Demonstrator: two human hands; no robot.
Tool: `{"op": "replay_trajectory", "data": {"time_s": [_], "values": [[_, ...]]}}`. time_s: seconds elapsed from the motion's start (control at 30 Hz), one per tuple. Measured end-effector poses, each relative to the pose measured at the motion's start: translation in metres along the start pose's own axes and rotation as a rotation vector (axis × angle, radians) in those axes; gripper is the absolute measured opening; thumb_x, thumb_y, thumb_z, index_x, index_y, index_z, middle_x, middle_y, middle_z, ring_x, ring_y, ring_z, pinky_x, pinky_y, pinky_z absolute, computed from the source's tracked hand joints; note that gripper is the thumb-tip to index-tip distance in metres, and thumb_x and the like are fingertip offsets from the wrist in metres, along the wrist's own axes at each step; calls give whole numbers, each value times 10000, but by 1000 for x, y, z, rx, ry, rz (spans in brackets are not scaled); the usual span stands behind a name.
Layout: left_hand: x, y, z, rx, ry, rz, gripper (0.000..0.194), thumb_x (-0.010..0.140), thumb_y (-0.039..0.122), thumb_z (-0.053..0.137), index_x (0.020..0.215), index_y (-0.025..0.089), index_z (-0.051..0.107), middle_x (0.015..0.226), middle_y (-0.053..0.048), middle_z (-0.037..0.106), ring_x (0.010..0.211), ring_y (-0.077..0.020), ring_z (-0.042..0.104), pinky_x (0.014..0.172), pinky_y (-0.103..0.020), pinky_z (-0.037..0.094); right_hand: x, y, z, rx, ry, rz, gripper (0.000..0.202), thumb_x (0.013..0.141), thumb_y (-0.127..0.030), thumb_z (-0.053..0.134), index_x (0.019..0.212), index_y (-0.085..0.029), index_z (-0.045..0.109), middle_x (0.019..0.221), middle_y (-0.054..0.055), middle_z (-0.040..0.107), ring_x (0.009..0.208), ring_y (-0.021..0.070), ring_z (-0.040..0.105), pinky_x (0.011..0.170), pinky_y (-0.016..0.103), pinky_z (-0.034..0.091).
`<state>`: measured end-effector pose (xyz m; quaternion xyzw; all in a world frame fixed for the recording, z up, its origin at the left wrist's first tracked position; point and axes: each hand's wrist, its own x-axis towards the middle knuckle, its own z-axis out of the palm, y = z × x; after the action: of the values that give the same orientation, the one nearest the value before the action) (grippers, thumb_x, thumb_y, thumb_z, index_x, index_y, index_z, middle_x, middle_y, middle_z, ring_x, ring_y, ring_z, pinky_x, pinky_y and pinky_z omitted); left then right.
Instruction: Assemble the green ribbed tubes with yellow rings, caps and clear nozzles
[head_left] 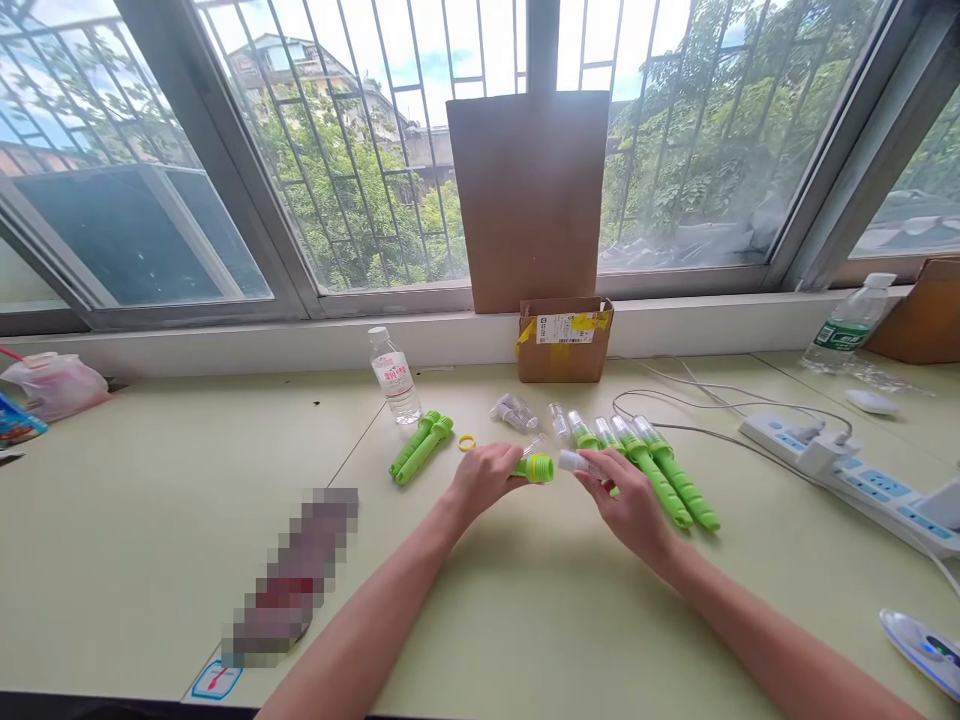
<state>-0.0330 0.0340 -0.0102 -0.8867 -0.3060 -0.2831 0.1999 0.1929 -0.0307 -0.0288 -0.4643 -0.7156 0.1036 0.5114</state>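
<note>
Green tube [537,468], in front of the small cardboard box [564,340], is gripped in the left fingers [486,478]; the right fingers [611,485] pinch what looks like a clear-and-white piece [576,462]

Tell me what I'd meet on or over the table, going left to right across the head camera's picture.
Pink-and-white plastic bag, dark blurred-out shape, clear plastic water bottle with red-and-white label, left hand holding a bright green threaded plastic tube, right hand holding a small whitish plastic piece, long white plastic power strip.
</note>
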Motion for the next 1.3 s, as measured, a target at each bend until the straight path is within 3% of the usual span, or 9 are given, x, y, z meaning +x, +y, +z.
{"op": "replay_trajectory", "data": {"time_s": [0.43,0.97,1.2,1.3], "values": [[-3,12,-2,68,-247,20,246,839,400,598,785,171,524,626,-5,580,538,-142,553,459,-243,240,-7,-1,4,144,-254,16,233,882,-268,539,1100,-217,606,925,60,658,680,156,594,553,275,512],[-2,22,-6,55,-247,17,248,849,413,579,798,177,524,629,-8,586,538,-149,575,442,-246,244,-7,-8,-2,62,-341,59,231,901,-324,480,1075,-210,582,722,8,605,570,147,502,533,274,444],[-2,25,-8,62,-243,35,207,828,371,607,815,177,534,627,-7,581,540,-158,576,434,-252,237,-6,-9,-5,6,-351,68,248,920,-385,442,923,-192,598,601,-19,513,518,131,420,497,262,349],[-1,26,-8,75,-255,40,87,830,253,567,805,177,534,618,-9,574,541,-163,573,435,-250,240,-5,-9,-4,6,-363,74,315,940,-392,396,787,-187,579,550,-35,450,496,117,376,488,255,318]]}}
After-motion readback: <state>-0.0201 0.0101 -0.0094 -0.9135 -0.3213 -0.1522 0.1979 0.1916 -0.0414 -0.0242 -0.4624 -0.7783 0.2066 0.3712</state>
